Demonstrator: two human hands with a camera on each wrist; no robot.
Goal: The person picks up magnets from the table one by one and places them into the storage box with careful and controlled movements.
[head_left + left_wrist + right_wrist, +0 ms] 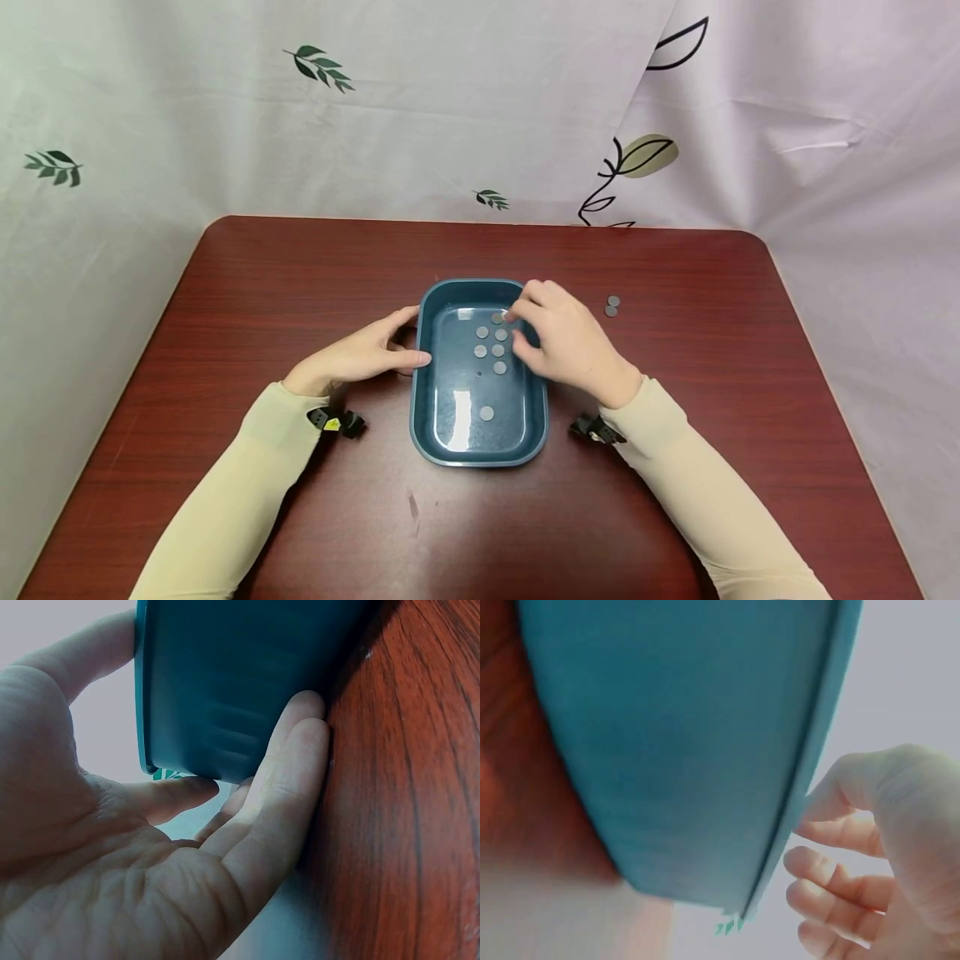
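Observation:
A blue rectangular tray (442,433) holds several small round grey coins (480,352), most of them grouped in its upper right part. One coin (487,413) lies apart, lower down. My left hand (367,350) holds the tray's left side, thumb on the rim, other fingers (289,772) against the outer wall. Over the tray's right rim reaches my right hand (562,337), fingers bent and its index fingertip close by the topmost coin (497,318). A gap shows between thumb and index finger. In the right wrist view the rim hides those two tips.
Two more coins (612,307) lie side by side on the dark red wooden table (675,275), right of the tray. A pale curtain (420,125) with leaf prints hangs behind the table and along its sides.

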